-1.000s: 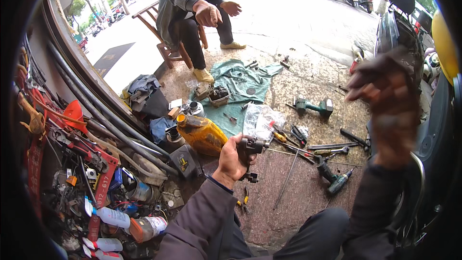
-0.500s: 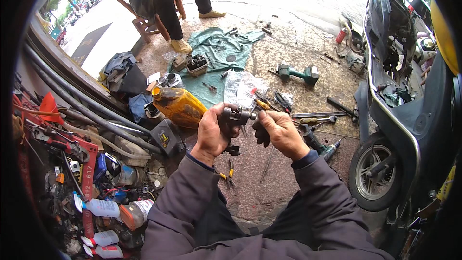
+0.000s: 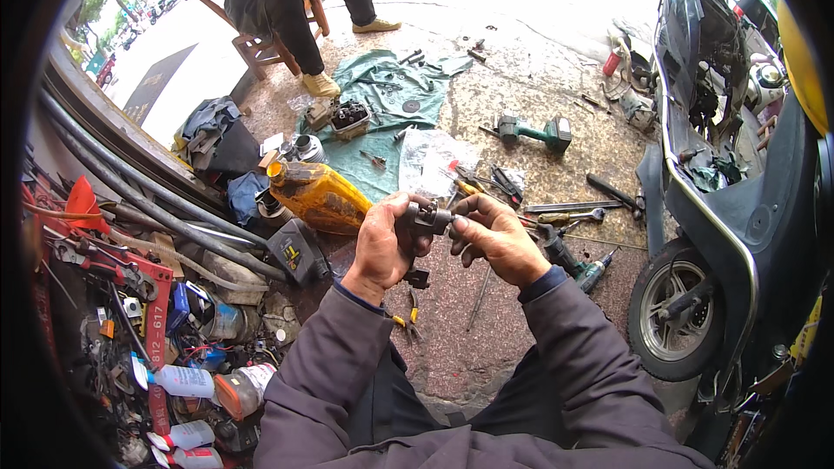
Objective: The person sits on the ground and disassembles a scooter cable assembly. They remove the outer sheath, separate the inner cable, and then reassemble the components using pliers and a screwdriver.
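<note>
My left hand [image 3: 380,239] is closed around a dark, greasy metal part [image 3: 432,219] with a cylindrical end, held above the floor between my knees. A black lower piece of it [image 3: 417,278] shows beneath the palm. From the right, my right hand [image 3: 502,243] pinches the tip of the cylindrical end between thumb and fingers, which partly hide that end. On the floor below lie yellow-handled pliers [image 3: 410,317] and a thin rod [image 3: 478,300]. A grimy yellow oil jug [image 3: 321,198] stands just beyond my left hand.
A green cordless tool [image 3: 536,133], screwdrivers and wrenches lie on the floor ahead. Engine parts rest on a green cloth [image 3: 365,156]. A stripped scooter [image 3: 738,182] stands right; bottles and clutter [image 3: 187,379] fill the left. Another person [image 3: 287,13] sits at the back.
My right hand has shifted slightly left, its fingers now covering more of the part's tip. The cylindrical end has turned a little. The seated person's hands have moved slightly.
</note>
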`<state>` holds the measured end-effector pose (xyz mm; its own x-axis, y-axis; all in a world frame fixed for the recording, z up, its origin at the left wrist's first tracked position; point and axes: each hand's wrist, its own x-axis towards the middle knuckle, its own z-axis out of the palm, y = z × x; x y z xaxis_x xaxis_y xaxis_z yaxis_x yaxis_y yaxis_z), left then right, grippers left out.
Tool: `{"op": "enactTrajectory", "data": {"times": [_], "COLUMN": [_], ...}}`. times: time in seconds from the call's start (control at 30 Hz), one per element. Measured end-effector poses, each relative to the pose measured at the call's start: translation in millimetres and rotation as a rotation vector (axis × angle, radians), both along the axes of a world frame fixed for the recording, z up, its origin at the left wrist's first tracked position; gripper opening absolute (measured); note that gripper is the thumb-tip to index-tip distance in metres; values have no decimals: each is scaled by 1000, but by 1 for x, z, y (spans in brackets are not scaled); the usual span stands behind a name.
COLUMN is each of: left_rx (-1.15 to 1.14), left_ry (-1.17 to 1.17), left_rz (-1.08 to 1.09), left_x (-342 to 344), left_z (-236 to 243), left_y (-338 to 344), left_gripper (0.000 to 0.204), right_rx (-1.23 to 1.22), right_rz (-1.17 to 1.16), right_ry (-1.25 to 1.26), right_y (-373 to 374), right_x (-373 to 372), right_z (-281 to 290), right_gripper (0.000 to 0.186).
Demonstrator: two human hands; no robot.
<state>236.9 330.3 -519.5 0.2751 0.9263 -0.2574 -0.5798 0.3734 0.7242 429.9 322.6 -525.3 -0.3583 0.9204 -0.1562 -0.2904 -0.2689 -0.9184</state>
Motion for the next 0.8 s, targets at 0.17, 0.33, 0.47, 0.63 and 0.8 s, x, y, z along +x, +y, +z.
{"op": "enactTrajectory", "data": {"times": [0.17, 0.33, 0.47, 0.63, 0.8], "left_rx": [15, 13, 14, 13, 118], "left_ry": [10, 61, 124, 231, 285], "left_rz": [-48, -123, -161, -180, -142], "left_x": [2, 2, 1, -1, 2], "left_z": [3, 5, 6, 6, 3], "left_y": [-1, -3, -3, -1, -1], "left_gripper": [29, 30, 32, 35, 30], "right_rx": [151, 151, 279, 136, 151], "right_rz": [116, 241, 152, 107, 31], "right_ry": [-9, -180, -209, -96, -77], "right_y": [14, 14, 12, 12, 11], "right_x": [12, 8, 5, 9, 10], "right_z": [-5, -14, -15, -8, -4], "right_gripper": [46, 24, 12, 12, 13]}}
